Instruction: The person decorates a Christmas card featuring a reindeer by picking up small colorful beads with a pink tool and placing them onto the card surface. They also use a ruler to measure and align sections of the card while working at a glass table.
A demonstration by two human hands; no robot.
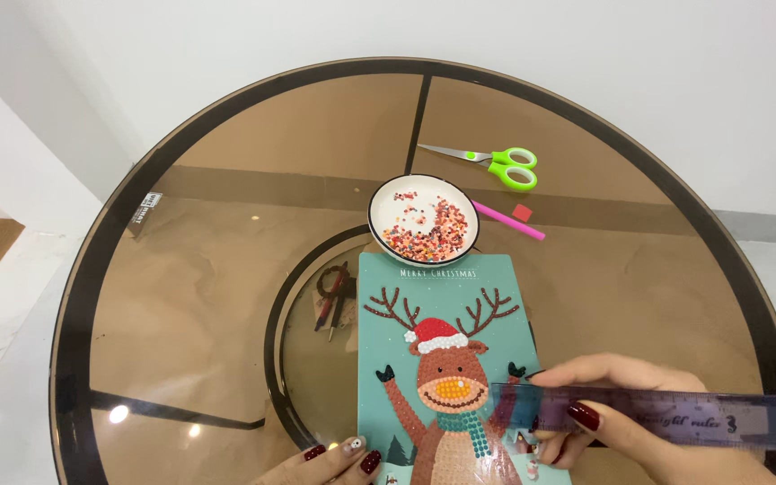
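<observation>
A teal card (446, 359) with a beaded reindeer in a red hat lies on a round brown glass table (226, 269). My left hand (339, 460) rests at the card's lower left corner, fingertips touching its edge. My right hand (626, 409) grips a translucent purple ruler (675, 418) that reaches from the card's right side out to the right edge of the view. Beyond the card stands a white bowl (379, 216) holding several small coloured beads.
Green-handled scissors (496, 166) lie at the far side of the table. A pink pen (509, 220) and a small red square (522, 212) sit to the right of the bowl. White walls surround the table; cables show beneath the glass (332, 296).
</observation>
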